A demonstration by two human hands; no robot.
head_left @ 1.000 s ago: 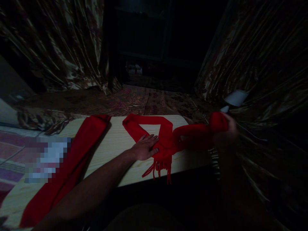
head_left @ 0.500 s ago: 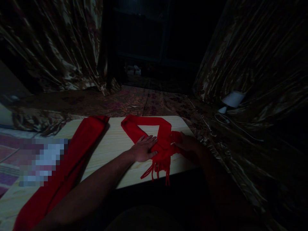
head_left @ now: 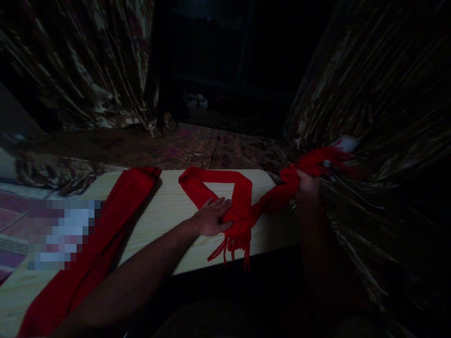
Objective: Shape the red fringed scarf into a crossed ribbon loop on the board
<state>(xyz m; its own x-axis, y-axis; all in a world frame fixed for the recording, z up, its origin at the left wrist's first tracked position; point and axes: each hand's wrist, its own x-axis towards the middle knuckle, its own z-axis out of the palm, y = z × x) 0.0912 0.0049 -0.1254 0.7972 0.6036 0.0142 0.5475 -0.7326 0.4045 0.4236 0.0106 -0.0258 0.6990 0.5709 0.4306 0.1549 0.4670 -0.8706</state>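
Observation:
A red fringed scarf (head_left: 243,188) lies looped on the pale wooden table, its near fringe hanging at the table's front edge. My left hand (head_left: 213,217) rests flat across the left side of the loop, fingers stretched out. Off the table's right side, my right hand (head_left: 307,182) is closed round the scarf's other end, holding it raised; the fringe there is blurred by motion. The stretch between my hands slants up to the right. A second red scarf (head_left: 116,220), folded lengthwise, lies along the table's left side, partly under my left forearm.
The wooden table (head_left: 158,225) has a rounded far right corner. Behind it is a ledge covered in patterned cloth (head_left: 197,141), with shiny curtains (head_left: 116,70) on both sides. A white lamp (head_left: 347,143) with a cord stands at the right. A blurred-out patch covers the left.
My right hand has moved up and to the right, lifting the scarf's end off the table. My left hand has stayed in place on the loop.

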